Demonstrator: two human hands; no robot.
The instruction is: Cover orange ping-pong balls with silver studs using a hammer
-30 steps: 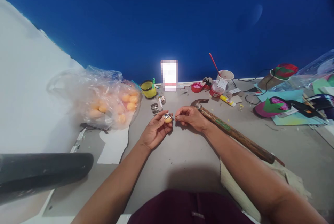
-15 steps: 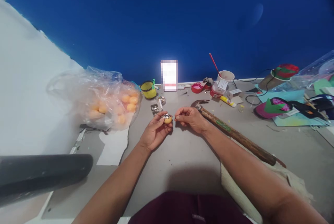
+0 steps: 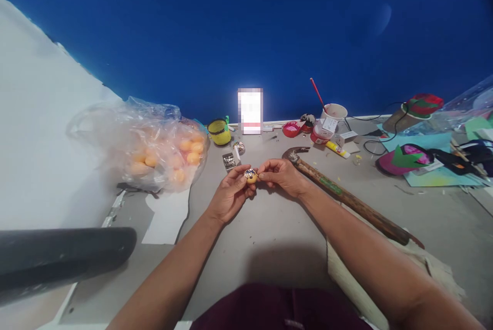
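In the middle of the head view, my left hand (image 3: 230,192) grips a small orange ball (image 3: 251,178) between thumb and fingers. Shiny silver pieces cover the ball's upper side. My right hand (image 3: 284,177) is closed in a pinch, its fingertips against the ball's right side. Whatever those fingertips hold, if anything, is too small to make out. Just beyond the left hand lies a small open box (image 3: 230,159) of shiny silver bits. A silver-covered round piece (image 3: 239,147) sits behind it.
A clear plastic bag of orange balls (image 3: 169,153) stands left. A hammer (image 3: 339,191) lies slantwise beside my right forearm. At the back are a yellow cup (image 3: 219,133), a bright pixelated screen (image 3: 251,110), a white cup (image 3: 334,110) and a glue tube (image 3: 337,150). A dark bar (image 3: 65,258) juts in lower left.
The ball has shifted slightly right and turned, showing more of its silver pieces. My right fingertips, apart from it before, have moved against its side.
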